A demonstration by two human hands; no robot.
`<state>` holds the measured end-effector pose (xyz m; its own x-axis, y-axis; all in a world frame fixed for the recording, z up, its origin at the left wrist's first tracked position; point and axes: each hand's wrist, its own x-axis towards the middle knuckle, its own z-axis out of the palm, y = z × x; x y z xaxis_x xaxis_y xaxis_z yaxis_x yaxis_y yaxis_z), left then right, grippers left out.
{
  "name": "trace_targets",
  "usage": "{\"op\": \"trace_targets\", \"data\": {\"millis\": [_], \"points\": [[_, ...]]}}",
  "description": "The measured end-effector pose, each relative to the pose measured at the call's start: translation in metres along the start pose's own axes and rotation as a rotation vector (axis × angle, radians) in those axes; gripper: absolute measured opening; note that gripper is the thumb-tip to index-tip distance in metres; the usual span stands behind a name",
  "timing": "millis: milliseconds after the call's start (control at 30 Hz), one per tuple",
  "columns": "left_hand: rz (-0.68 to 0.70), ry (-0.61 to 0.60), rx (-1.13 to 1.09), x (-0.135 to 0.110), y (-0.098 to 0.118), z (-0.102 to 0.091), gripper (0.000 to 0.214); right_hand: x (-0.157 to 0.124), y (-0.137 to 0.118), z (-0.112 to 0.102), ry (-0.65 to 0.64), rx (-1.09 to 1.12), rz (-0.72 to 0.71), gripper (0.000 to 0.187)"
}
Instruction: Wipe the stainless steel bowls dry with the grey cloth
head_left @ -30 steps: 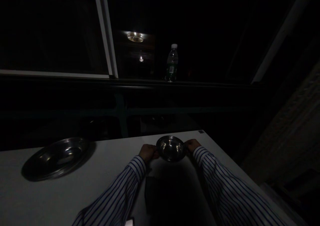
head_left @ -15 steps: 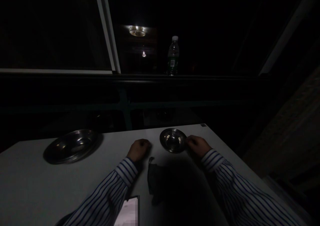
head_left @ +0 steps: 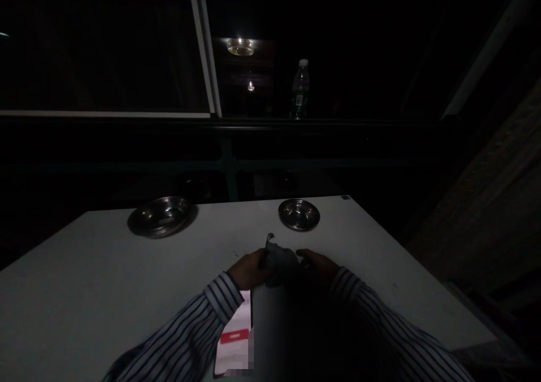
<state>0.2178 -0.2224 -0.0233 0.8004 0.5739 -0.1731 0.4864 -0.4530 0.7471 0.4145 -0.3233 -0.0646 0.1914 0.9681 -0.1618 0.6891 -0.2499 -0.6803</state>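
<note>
At the lower centre of the frame, we are holding the left side of a dark grey, crumpled, cloth-like item [head_left: 280,261] in our left grip [head_left: 249,269], fingers curled in, over the white, flat-topped desk [head_left: 169,280]. Our half-curled right grip [head_left: 318,267] is facing its other side; in this shadow, we cannot tell whether it is grasping. Ideally, we are pinching lightly, supporting both sides evenly.

A white table [head_left: 105,292] bears metal dishes [head_left: 158,220], a bowl [head_left: 299,215] and a phone [head_left: 233,348].
</note>
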Motion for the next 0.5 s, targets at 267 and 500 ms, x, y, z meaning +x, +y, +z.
{"op": "trace_targets", "data": {"millis": [267,500], "points": [[0.092,-0.037,-0.211,0.018,0.005,0.013,0.042,-0.029,0.0,0.011,0.15,0.027,-0.025,0.041],[0.072,0.167,-0.197,0.007,-0.013,-0.001,0.039,-0.042,-0.001,-0.003,0.206,-0.145,0.0,0.037]]}}
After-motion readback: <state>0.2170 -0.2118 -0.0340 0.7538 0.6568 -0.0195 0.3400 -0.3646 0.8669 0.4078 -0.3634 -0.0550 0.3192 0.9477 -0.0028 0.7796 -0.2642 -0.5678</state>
